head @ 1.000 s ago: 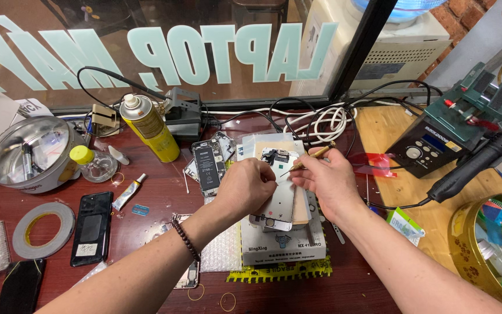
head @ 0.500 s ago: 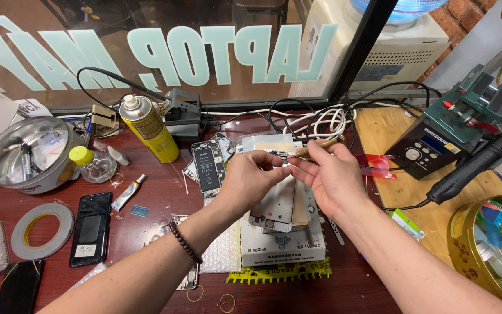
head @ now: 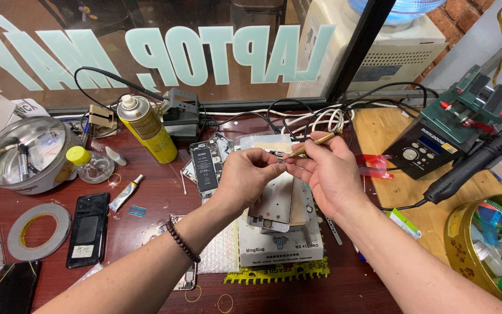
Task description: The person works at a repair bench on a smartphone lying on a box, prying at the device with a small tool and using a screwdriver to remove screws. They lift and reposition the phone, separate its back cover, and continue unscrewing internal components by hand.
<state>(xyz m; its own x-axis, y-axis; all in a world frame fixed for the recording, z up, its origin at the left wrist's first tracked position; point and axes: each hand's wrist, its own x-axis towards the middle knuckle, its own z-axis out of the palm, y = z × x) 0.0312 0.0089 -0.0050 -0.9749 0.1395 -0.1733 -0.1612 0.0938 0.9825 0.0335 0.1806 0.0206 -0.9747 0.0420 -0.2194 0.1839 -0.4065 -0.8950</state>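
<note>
Dark red wood makes up the worktop [head: 146,203], and it is full of repair things. Behind it stands a big glass window [head: 146,46] with pale letters on it. On the far left sits a shiny metal bowl [head: 21,152]. A white box [head: 280,247] lies in the middle, near the person. On top of the box rests a white phone frame [head: 274,203], lying flat under both hands. A yellow spray can [head: 145,129] stands upright behind the hands, to the left. A black phone [head: 88,228] lies flat left of the arms, and a grey roll of tape [head: 39,230] lies just beside it. An opened phone [head: 207,168] with its battery showing lies next to the left hand. On the right, on a pale wood board, sits a black box with knobs [head: 419,152], and a black tool with a cord [head: 466,170] lies near it. The left hand [head: 245,177] is held up above the phone frame, and its fingertips pinch a very small part [head: 276,154]; it is too tiny to tell what it is. The right hand [head: 326,174] is closed around a thin gold tool [head: 312,143], held like a pen. The tool's tip touches the small part, right between the two hands.
</note>
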